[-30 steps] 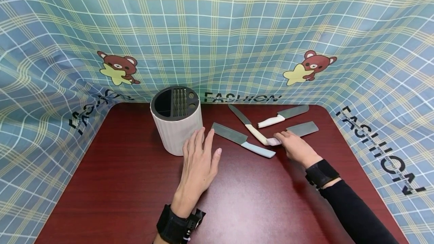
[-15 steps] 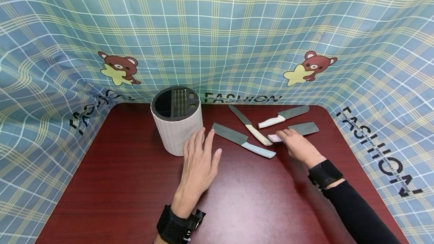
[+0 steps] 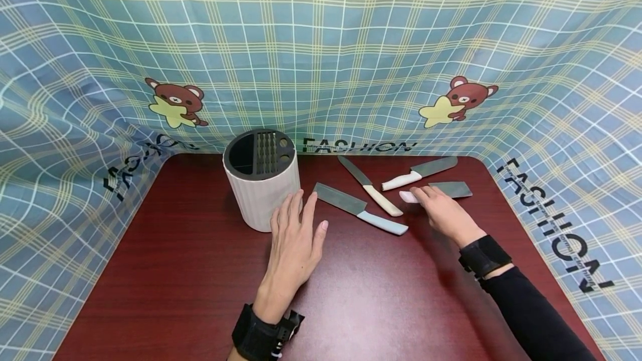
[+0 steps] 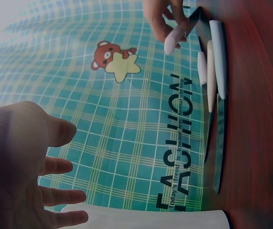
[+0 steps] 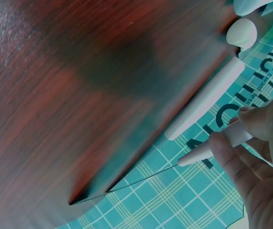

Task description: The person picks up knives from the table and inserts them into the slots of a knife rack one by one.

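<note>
My right hand (image 3: 443, 213) pinches the pale pink handle of a cleaver (image 3: 453, 189) between thumb and fingers. In the right wrist view that handle (image 5: 198, 153) is tilted up off the table, while the blade's far end is down at the tabletop. Part of the blade is hidden by the hand in the head view. My left hand (image 3: 293, 244) has its fingers extended, beside the white ribbed knife block (image 3: 263, 199). Whether its fingertips touch the block I cannot tell. Left of my right hand lie a light-blue-handled cleaver (image 3: 341, 198) and a cream-handled narrow knife (image 3: 383, 199).
A white-handled knife (image 3: 401, 181) lies behind my right hand. The block's black top (image 3: 241, 155) has one large compartment, rows of slots and two round holes. Plaid cloth (image 3: 321, 71) walls in the dark red table (image 3: 175, 272) at the back and sides.
The pink-handled cleaver's handle end has shifted right, away from the cream-handled knife it overlapped. My right hand moved slightly right with it. The left hand has stayed in place.
</note>
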The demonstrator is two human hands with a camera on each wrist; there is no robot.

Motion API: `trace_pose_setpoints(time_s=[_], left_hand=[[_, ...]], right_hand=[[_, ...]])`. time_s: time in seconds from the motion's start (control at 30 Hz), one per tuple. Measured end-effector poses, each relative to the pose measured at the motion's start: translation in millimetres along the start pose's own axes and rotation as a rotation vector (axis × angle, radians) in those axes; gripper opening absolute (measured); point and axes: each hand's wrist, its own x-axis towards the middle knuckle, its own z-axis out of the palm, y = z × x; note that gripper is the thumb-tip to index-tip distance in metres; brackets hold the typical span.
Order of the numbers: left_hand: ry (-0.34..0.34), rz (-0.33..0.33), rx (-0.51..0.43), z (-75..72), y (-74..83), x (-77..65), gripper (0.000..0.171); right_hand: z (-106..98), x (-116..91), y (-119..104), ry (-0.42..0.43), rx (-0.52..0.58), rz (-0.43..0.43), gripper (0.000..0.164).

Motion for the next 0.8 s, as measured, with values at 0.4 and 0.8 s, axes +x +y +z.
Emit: trace_pose_setpoints(time_s=[0.4,0.8], left_hand=[[0.007,0.006,0.007,0.1,-0.4,-0.3,0.054],[0.023,0.016,0.016,1.2,-0.4,-0.4,0.053]], right_hand=[[-7.2,0.7,5.3,0.087,-0.016,-0.024,0.045],[-16.3,1.7,6.6,0.151,-0.049,-0.002,0.035]])
